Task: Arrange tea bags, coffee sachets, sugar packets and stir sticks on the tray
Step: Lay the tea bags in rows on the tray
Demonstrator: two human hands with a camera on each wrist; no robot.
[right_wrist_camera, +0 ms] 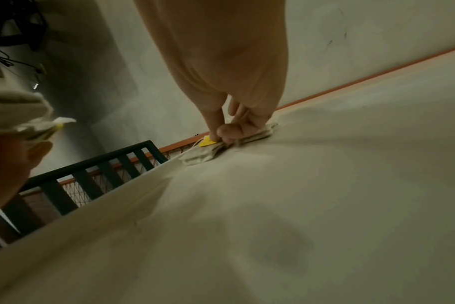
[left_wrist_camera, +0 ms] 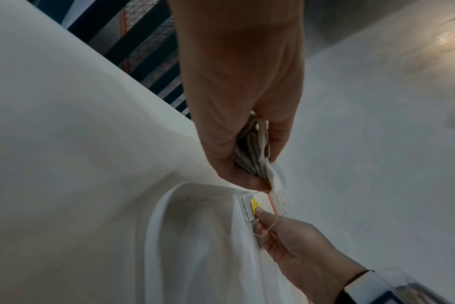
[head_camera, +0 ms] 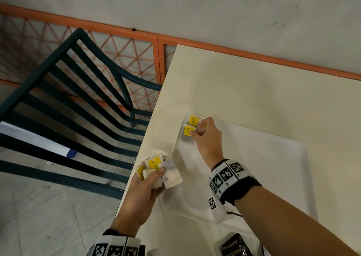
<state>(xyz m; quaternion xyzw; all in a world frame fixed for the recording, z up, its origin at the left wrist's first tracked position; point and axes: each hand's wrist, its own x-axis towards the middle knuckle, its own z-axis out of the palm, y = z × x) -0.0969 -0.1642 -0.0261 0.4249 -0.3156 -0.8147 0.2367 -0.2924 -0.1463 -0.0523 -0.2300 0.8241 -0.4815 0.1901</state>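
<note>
White plastic makes up the shallow rectangular tray [head_camera: 273, 154], which lies on the cream-coloured desk [head_camera: 244, 83] close to its left edge. At the tray's far left corner two paper tea bags with yellow square tags sit one behind the other: the far tea bag [head_camera: 193, 120] lies in the corner, and the near tea bag [head_camera: 188, 131] lies just in front of it, the two touching or almost so.

Over the near tea bag the right hand [head_camera: 207, 138] is bent, fingers curled down, with the thumb tip on its yellow tag [left_wrist_camera: 255, 203] and the fingertips [right_wrist_camera: 222, 131] pressing the bag against the tray floor. A thin string loops across the fingers in the left wrist view.

Beside the tray's left rim, at the desk edge, the left hand [head_camera: 140, 193] grips a fanned bunch of tea bags [head_camera: 162, 170] between thumb and curled fingers; one yellow tag faces up among the pale paper pouches. The left wrist view shows the pouches stacked edge-on inside the grip [left_wrist_camera: 252, 148].

To the left of the desk stands a dark green slatted metal chair [head_camera: 78, 91], with an orange lattice fence panel [head_camera: 117, 48] behind it and a pale wall above. A small dark crinkled packet [head_camera: 232, 244] lies on the desk near the bottom edge of the head view.
</note>
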